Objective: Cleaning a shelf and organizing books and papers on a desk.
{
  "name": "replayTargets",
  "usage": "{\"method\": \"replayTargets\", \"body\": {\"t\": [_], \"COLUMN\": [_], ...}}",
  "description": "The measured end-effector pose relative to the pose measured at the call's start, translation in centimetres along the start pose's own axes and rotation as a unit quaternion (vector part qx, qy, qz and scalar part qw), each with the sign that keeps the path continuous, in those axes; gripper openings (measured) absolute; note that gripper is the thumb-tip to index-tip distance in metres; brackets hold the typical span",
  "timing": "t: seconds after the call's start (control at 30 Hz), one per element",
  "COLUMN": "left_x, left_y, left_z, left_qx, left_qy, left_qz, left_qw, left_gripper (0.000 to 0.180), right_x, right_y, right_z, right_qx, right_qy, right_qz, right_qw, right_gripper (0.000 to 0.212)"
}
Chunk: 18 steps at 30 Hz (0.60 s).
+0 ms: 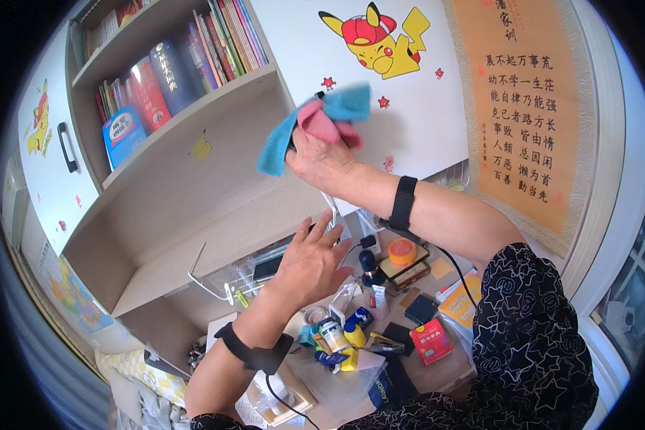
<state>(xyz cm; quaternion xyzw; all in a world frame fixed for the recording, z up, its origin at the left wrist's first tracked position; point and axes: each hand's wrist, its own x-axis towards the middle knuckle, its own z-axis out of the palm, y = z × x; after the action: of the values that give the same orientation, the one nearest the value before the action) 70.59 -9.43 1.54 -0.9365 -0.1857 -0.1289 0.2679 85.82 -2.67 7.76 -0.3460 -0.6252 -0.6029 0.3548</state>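
Observation:
A blue and pink cloth (317, 123) is bunched in my right hand (321, 159), whose fingers are closed on it. Its blue ends stick out on both sides, and the right one is blurred. Behind it is the white cabinet door (437, 122) with a yellow cartoon sticker (380, 41) and small red ones; whether the cloth touches the door I cannot tell. Lower and to the left, my left hand (308, 261) is open with its fingers apart and nothing in it. It is in front of the wooden shelf (186, 265), above the desk.
Bottles, a red box (431, 341), an orange round tub (402, 251) and other small things crowd the desk. Books (172, 75) fill the upper left shelves. A bent white metal rod (197, 269) sticks out near my left forearm. At right hangs a scroll (527, 107). Cables run from both wrist straps.

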Motion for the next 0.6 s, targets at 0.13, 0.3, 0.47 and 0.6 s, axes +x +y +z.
{"method": "replayTargets", "body": {"t": [0.13, 0.3, 0.47, 0.6], "left_x": [-2.0, -4.8, -6.0, -7.4], "left_y": [0.1, 0.6, 0.3, 0.5], "left_z": [0.2, -0.5, 0.1, 1.0], "left_qx": [-0.023, -0.025, -0.04, -0.047], "left_qy": [-0.003, -0.042, -0.043, -0.034], "left_qz": [-0.005, -0.017, -0.011, 0.002], "left_qw": [1.0, 0.999, 0.998, 0.998], "left_gripper": [0.041, 0.041, 0.04, 0.041], "right_x": [-1.8, -4.3, 3.5, 1.9], "right_y": [-2.5, -5.7, -2.4, -2.6], "right_z": [-0.8, -0.8, 0.0, 1.0], "right_qx": [0.06, 0.184, 0.122, 0.083], "right_qy": [-0.048, 0.012, 0.016, -0.042], "right_qz": [0.113, 0.297, 0.341, 0.33], "right_qw": [0.991, 0.937, 0.932, 0.939], "right_gripper": [0.025, 0.048, 0.037, 0.035]}}
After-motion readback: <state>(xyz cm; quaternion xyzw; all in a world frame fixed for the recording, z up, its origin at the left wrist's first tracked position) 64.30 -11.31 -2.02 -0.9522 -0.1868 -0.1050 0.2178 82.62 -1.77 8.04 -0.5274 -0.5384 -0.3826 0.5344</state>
